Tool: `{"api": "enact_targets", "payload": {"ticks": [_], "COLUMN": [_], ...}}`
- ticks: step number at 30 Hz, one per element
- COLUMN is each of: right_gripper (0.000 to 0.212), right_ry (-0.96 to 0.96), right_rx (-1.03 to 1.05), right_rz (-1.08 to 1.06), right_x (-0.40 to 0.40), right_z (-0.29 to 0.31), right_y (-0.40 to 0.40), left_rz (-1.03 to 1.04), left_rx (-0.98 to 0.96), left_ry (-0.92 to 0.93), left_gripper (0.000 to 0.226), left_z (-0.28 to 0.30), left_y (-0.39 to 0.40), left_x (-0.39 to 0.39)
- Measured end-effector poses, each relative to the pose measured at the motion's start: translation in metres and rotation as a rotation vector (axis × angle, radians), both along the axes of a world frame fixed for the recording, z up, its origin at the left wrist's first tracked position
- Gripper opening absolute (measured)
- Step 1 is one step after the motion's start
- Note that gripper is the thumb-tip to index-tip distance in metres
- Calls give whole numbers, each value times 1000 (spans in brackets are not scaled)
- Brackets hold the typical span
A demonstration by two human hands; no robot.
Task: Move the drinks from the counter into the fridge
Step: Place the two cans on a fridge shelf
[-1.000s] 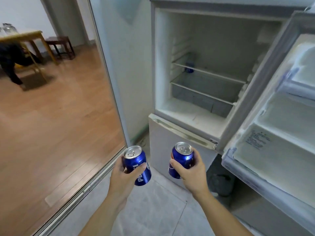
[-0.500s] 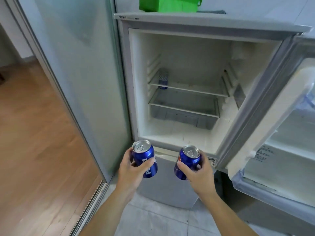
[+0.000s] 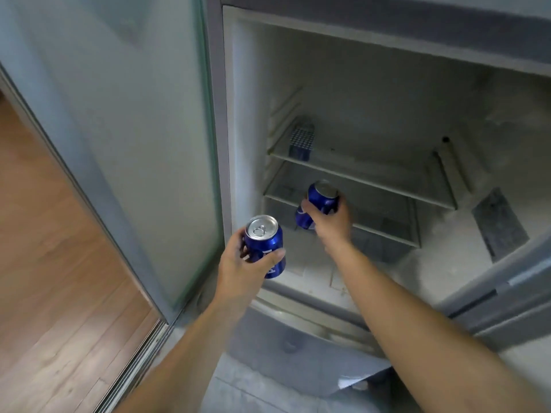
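Observation:
I hold two blue drink cans. My left hand [image 3: 238, 266] grips one can [image 3: 265, 242] upright just outside the fridge's lower left front edge. My right hand [image 3: 331, 219] reaches into the open fridge [image 3: 372, 93] and grips the other can [image 3: 317, 201], tilted, in front of the lower glass shelf [image 3: 384, 222]. Another blue can [image 3: 301, 141] stands at the back left of the upper shelf [image 3: 366, 174].
The fridge door [image 3: 512, 287] stands open at the right. A frosted glass sliding panel [image 3: 134, 114] rises at the left of the fridge, with wooden floor [image 3: 53, 278] beyond it. The closed lower compartment door [image 3: 298, 350] sits below my arms.
I have come closer to the fridge. My right hand has carried its can from outside the lower edge into the compartment; my left hand has risen slightly with its can.

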State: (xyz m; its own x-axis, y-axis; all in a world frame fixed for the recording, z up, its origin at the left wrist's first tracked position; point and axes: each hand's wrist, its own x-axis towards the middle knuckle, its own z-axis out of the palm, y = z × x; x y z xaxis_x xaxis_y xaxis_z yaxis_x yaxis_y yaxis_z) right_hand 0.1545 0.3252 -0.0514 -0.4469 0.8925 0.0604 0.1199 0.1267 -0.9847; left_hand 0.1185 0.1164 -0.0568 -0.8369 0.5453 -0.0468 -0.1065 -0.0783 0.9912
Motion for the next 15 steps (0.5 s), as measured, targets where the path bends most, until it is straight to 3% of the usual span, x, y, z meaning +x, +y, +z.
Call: {"api": "enact_targets", "payload": {"ticks": [7,11,15], "right_gripper": [57,65,53], "right_ry": [45,31,4], "right_rx": [34,63,40], "right_rz": [-22,-6,-50], "right_x": [-61,-97,-131], "right_z": [-19,-22,-21], "right_y": [43,59,81], "left_rz": [-2,22,26], "left_rx": [-14,-22,-30], "left_ry": [-1,9,34], "left_gripper": [70,69,67], "left_z": [3,4,4], "left_y": [20,28,34], "left_x": [-25,-34,-41]}}
